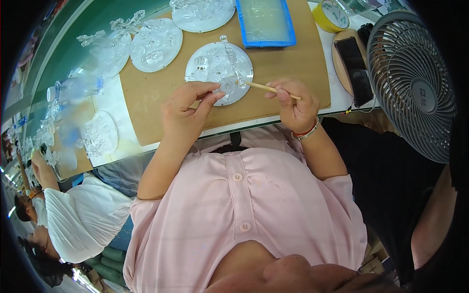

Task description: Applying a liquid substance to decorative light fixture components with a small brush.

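- While the right hand [299, 103] pinches a wooden stick [261, 87], its tip is near four o'clock of the white plate [246, 62].
- The left hand [187, 105] has thumb and finger almost together at seven o'clock; whether they pinch something, I cannot tell.
- Clear pieces [201, 61] lie on this plate.
- A blue tray [269, 43] sits at one o'clock from it.

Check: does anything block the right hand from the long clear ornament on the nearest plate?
Nothing visible does: only the wooden stick, held by the right hand, spans the gap, its tip beside or on the clear ornament. The left hand is to the left.
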`<state>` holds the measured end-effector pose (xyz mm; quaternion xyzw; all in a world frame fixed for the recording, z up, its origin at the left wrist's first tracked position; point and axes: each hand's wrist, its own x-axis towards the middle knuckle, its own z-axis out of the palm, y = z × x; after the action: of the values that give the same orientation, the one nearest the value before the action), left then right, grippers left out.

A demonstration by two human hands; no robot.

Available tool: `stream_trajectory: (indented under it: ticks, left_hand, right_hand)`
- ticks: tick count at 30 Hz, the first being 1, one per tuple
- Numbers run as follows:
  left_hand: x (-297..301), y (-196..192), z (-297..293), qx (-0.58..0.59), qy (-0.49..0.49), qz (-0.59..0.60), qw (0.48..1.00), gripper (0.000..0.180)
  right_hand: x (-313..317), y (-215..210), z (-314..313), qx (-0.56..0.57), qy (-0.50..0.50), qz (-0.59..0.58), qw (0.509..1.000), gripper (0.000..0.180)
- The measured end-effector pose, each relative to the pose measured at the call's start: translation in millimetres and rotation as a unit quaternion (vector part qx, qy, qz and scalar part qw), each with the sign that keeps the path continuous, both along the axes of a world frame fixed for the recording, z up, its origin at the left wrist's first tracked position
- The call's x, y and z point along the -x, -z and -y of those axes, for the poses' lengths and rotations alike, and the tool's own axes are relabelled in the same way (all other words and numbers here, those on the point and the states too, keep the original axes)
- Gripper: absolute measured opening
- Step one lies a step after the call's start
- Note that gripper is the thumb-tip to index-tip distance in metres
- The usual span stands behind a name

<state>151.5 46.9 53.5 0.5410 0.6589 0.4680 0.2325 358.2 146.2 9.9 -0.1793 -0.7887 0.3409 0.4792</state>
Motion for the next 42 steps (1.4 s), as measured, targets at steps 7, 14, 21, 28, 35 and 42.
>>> stream_trajectory:
  ticks: [7,14,21,28,35,42]
  left_hand:
    - [-4.3,3.3,-2.5,-0.012,-0.005,-0.006,1.0,0.012]
    - [-6.3,5.5,-3.7,-0.04,0.002,-0.021,0.999,0.012]
    - [-6.4,2.2,-7.0,-0.041,0.008,-0.03,0.999,0.012]
    - [-5.1,4.8,-7.0,-0.056,0.008,-0.046,0.997,0.013]
    - [-7.1,4.5,-6.2,-0.045,-0.003,-0.047,0.998,0.013]
    - [-10.7,2.8,-8.3,-0.04,0.02,-0.05,0.998,0.013]
  right_hand:
    - [-3.9,-13.8,-12.0,0.002,0.05,0.022,0.998,0.008]
    - [-5.7,-26.6,-13.4,-0.038,0.045,0.066,0.996,0.007]
    - [9.0,-21.0,-35.2,-0.063,0.072,0.073,0.993,0.007]
    - [-0.2,-26.7,-20.0,-0.021,0.076,0.074,0.994,0.007]
    - [3.6,-24.4,-26.1,-0.038,0.099,0.11,0.988,0.008]
    - [-5.5,-26.5,-9.4,-0.006,0.054,0.066,0.996,0.007]
